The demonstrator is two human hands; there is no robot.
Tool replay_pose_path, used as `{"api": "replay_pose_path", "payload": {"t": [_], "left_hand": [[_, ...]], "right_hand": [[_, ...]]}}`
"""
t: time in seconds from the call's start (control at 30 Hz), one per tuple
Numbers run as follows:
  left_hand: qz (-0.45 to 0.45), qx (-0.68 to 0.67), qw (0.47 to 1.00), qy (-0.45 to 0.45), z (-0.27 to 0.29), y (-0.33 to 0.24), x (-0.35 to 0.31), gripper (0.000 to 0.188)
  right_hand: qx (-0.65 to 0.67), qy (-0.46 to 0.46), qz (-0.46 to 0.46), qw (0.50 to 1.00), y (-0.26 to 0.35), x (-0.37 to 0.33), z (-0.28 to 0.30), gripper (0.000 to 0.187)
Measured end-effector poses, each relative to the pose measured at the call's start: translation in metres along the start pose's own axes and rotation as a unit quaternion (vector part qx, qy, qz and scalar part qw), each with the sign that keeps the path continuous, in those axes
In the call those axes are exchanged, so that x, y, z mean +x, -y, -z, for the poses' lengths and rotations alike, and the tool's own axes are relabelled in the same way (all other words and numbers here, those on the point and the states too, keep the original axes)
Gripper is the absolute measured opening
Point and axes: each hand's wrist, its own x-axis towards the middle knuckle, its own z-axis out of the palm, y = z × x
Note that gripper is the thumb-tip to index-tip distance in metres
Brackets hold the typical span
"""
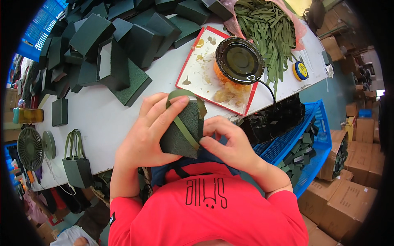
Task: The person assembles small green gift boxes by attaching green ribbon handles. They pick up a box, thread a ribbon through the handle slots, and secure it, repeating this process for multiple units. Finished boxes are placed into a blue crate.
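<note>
My left hand (143, 133) is wrapped round a small dark green textured box (177, 144), held tilted in front of my chest. A flat olive green ribbon (186, 130) runs slantwise across its face and loops over the top under my left fingers. My right hand (230, 141) pinches the box's right edge between thumb and curled fingers; what lies under those fingertips is hidden. Beyond my hands a round black pot of dark glossy liquid (240, 59) stands on a white board with a red border (191, 74), smeared with amber drips.
Dark green boxes (141, 45) pile up at the far left. A box with ribbon handles (78, 171) stands near a small fan (30, 148). Cut green ribbons (266, 28) spill from a pink bag at the far right. A blue crate (316, 164) adjoins the table, before cardboard cartons (344, 201).
</note>
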Motion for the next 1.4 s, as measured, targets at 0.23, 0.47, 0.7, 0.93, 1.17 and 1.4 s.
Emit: {"api": "replay_pose_path", "payload": {"t": [0.23, 0.47, 0.7, 0.93, 1.17, 1.4], "left_hand": [[0.013, 0.008, 1.0, -0.017, -0.006, -0.002, -0.002, 0.102], [0.029, 0.018, 0.995, -0.093, -0.004, 0.002, -0.007, 0.104], [0.003, -0.009, 0.998, -0.062, -0.01, -0.004, -0.002, 0.103], [0.04, -0.001, 0.998, -0.039, -0.008, -0.002, -0.02, 0.103], [0.092, 0.029, 0.994, -0.049, -0.004, 0.006, -0.043, 0.104], [0.11, 0.053, 0.992, -0.031, 0.002, 0.008, -0.051, 0.111]], "right_hand": [[-0.068, 0.023, 0.04, 0.997, 0.002, 0.005, 0.002, 0.01], [-0.012, -0.249, 0.079, 0.965, -0.013, -0.022, 0.016, 0.004], [0.304, 0.126, -0.194, 0.924, -0.001, -0.026, -0.006, 0.025], [0.58, -0.158, -0.115, 0.791, -0.031, -0.032, 0.002, 0.032], [0.574, -0.264, -0.053, 0.773, -0.034, -0.029, 0.029, 0.028], [0.547, -0.291, -0.03, 0.784, -0.034, -0.02, 0.04, 0.025]]}}
